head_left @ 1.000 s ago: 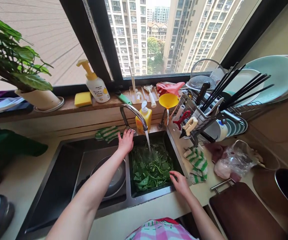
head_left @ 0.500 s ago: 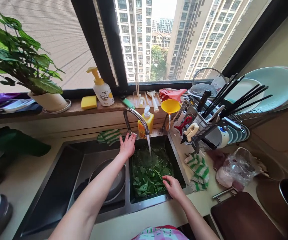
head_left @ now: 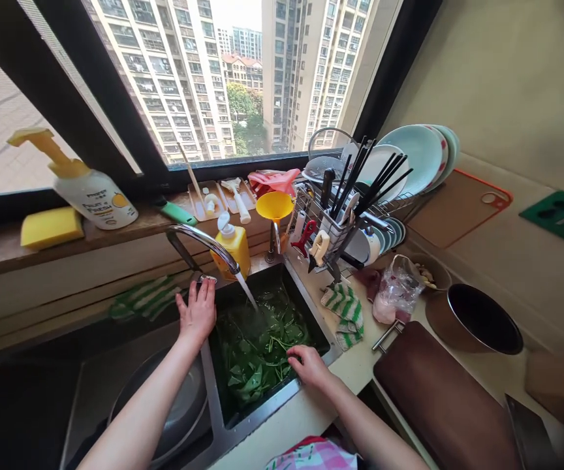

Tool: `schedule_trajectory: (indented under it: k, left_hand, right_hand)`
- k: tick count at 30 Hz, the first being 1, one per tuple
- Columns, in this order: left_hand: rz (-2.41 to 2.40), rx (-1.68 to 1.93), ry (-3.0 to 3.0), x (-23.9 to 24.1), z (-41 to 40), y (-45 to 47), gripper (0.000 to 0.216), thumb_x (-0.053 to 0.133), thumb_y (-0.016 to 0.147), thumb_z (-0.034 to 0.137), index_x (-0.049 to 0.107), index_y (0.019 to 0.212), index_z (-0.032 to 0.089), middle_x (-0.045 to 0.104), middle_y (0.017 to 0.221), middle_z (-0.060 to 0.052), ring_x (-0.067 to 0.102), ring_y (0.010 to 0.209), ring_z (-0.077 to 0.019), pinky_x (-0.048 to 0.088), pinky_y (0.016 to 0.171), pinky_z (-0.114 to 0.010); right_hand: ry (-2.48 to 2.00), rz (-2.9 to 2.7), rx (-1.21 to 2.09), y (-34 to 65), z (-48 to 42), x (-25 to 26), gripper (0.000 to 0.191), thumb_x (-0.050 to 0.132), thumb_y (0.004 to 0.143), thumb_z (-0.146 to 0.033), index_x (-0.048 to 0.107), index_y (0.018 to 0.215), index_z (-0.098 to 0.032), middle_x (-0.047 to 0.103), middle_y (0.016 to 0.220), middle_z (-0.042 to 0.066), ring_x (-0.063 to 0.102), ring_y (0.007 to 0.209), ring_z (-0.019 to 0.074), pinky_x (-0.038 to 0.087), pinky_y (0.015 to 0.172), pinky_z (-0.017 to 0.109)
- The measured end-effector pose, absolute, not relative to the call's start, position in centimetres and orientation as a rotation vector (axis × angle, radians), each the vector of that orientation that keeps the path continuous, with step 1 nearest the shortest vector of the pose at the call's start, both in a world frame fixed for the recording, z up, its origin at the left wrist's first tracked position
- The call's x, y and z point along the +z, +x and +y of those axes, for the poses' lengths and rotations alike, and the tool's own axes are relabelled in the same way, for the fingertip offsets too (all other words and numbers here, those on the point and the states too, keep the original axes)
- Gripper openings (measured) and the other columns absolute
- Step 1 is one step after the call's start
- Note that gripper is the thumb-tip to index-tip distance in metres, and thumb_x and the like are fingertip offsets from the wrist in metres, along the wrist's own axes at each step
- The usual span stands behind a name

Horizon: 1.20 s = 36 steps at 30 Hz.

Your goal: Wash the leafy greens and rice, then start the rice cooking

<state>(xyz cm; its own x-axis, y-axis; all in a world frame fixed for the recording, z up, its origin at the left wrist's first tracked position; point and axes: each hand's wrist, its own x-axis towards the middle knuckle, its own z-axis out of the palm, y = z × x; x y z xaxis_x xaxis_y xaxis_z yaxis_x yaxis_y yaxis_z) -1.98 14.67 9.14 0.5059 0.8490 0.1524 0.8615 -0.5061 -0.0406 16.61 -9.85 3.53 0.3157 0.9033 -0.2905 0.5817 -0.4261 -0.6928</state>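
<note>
Leafy greens (head_left: 257,359) float in water in the right-hand sink basin (head_left: 279,390). Water runs onto them from the curved faucet (head_left: 213,243). My left hand (head_left: 198,314) reaches to the base of the faucet, fingers stretched out. Its fingertips are at the faucet handle (head_left: 208,279); whether they press on it is unclear. Over the near right edge of the basin hovers my right hand (head_left: 309,365), fingers loosely bent and thumb apart, beside the green stems. Nothing shows in its grasp.
A round pan (head_left: 179,398) sits in the left basin. Behind the faucet stands a yellow pump bottle (head_left: 235,251). To the right are a dish rack with a yellow funnel (head_left: 275,205), a striped cloth (head_left: 345,313), a plastic bag (head_left: 398,290), a brown board (head_left: 438,391) and a pot (head_left: 485,320).
The view has turned to the right, bringing more of the counter and wall into sight. Both hands keep nearly the same places by the faucet and the greens. Water still runs.
</note>
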Motion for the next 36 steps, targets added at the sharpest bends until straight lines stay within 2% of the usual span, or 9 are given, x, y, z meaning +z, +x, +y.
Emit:
schedule_trajectory:
  k: [9, 14, 17, 19, 23, 28, 32, 33, 36]
  left_hand:
    - [-1.523, -0.208, -2.555, 7.3, 14.2, -1.7, 0.055, 0.025, 0.090, 0.012, 0.030, 0.144, 0.017, 0.029, 0.153, -0.009, 0.026, 0.138, -0.0283, 0.014, 0.109, -0.063]
    - [-1.462, 0.133, -2.694, 4.2, 11.8, -2.3, 0.044, 0.036, 0.084, 0.008, 0.066, 0.115, 0.016, 0.030, 0.152, -0.012, 0.022, 0.140, -0.0351, 0.017, 0.105, -0.067]
    - [-1.398, 0.163, -2.805, 3.1, 9.6, -2.5, 0.058, 0.038, 0.079, 0.000, 0.056, 0.128, 0.025, 0.036, 0.150, -0.009, 0.022, 0.140, -0.0332, 0.014, 0.104, -0.071]
    - [-1.433, -0.106, -2.817, 4.7, 8.6, -2.1, 0.051, 0.040, 0.084, 0.008, 0.052, 0.131, 0.023, 0.030, 0.152, -0.012, 0.021, 0.141, -0.0334, 0.020, 0.106, -0.066]
    - [-1.309, -0.335, -3.171, 13.8, 7.4, -1.6, 0.041, 0.052, 0.084, 0.019, 0.058, 0.124, 0.018, 0.053, 0.136, -0.014, 0.046, 0.127, -0.0297, 0.038, 0.104, -0.050]
    - [-1.056, -0.870, -3.477, 22.3, 3.5, -2.4, 0.042, 0.058, 0.082, 0.028, 0.057, 0.123, 0.021, 0.063, 0.124, -0.009, 0.057, 0.114, -0.0188, 0.044, 0.098, -0.034]
    - [-1.503, -0.637, -3.567, 19.1, 0.1, -1.6, 0.037, 0.037, 0.090, 0.028, 0.070, 0.098, 0.013, 0.075, 0.078, -0.004, 0.069, 0.071, -0.0102, 0.052, 0.075, -0.022]
    - [-1.663, -0.549, -3.502, 17.8, -0.5, -1.4, 0.036, 0.038, 0.089, 0.027, 0.072, 0.083, 0.018, 0.074, 0.068, -0.003, 0.069, 0.066, -0.0122, 0.053, 0.074, -0.025]
    - [-1.693, -0.317, -3.474, 15.6, -2.5, -1.3, 0.022, 0.063, 0.074, 0.030, 0.073, 0.093, 0.027, 0.075, 0.071, -0.002, 0.070, 0.072, -0.0226, 0.053, 0.079, -0.040]
  right_hand:
    - [-2.025, -1.344, 0.879, 17.0, -8.0, 7.1, 0.028, 0.051, 0.082, -0.027, 0.070, 0.102, -0.019, 0.071, 0.103, 0.007, 0.063, 0.097, 0.0204, 0.046, 0.086, 0.030]
    - [-2.004, -1.356, 0.842, 16.8, -7.5, 7.8, 0.029, 0.051, 0.083, -0.027, 0.070, 0.102, -0.019, 0.071, 0.103, 0.007, 0.063, 0.097, 0.0203, 0.046, 0.086, 0.029]
    - [-1.986, -1.382, 0.872, 16.9, -7.4, 7.5, 0.027, 0.052, 0.082, -0.027, 0.071, 0.100, -0.020, 0.071, 0.100, 0.006, 0.064, 0.096, 0.0206, 0.047, 0.084, 0.030]
    - [-1.969, -1.394, 0.898, 17.3, -6.9, 8.4, 0.027, 0.051, 0.081, -0.026, 0.071, 0.098, -0.019, 0.072, 0.098, 0.006, 0.065, 0.092, 0.0210, 0.048, 0.082, 0.031]
    - [-1.779, -1.407, 0.908, 18.5, -4.9, 15.2, 0.029, 0.051, 0.083, -0.033, 0.069, 0.101, -0.018, 0.072, 0.097, 0.007, 0.065, 0.087, 0.0207, 0.051, 0.079, 0.033]
    - [-1.404, -1.522, 1.106, 19.2, -4.4, 23.3, 0.037, 0.056, 0.083, -0.044, 0.066, 0.111, -0.021, 0.066, 0.116, 0.009, 0.061, 0.105, 0.0213, 0.046, 0.095, 0.036]
    - [-1.385, -1.393, 1.480, 19.8, -3.3, 16.5, 0.048, 0.047, 0.081, -0.056, 0.071, 0.096, -0.017, 0.071, 0.103, 0.014, 0.066, 0.098, 0.0244, 0.050, 0.089, 0.038]
    - [-1.470, -1.397, 1.512, 19.8, -2.7, 13.8, 0.049, 0.046, 0.079, -0.058, 0.072, 0.089, -0.017, 0.072, 0.097, 0.014, 0.068, 0.093, 0.0246, 0.052, 0.085, 0.038]
    - [-1.718, -1.570, 1.456, 20.1, -1.3, 7.6, 0.033, 0.059, 0.065, -0.053, 0.073, 0.070, -0.023, 0.074, 0.088, 0.011, 0.070, 0.087, 0.0271, 0.055, 0.076, 0.036]
